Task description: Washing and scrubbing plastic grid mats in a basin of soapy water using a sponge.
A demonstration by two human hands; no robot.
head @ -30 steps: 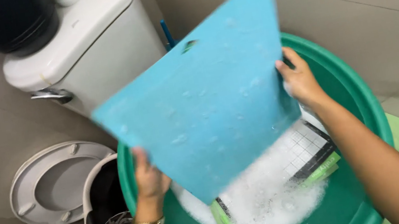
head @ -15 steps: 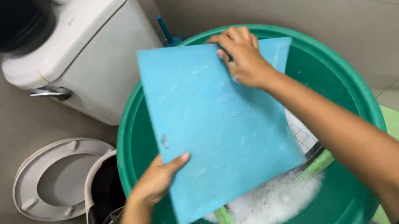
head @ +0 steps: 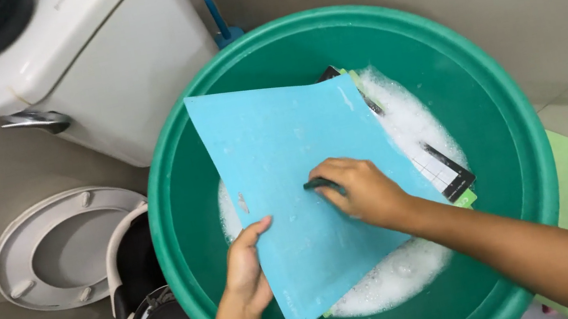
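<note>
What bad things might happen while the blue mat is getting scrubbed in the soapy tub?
The blue mat looks wet and soapy, and the left hand only pinches its edge, so it might slip into the suds. The right hand presses a small dark scrubber on it, so the thin mat could bend. Foamy water might splash over the green tub rim.
</note>
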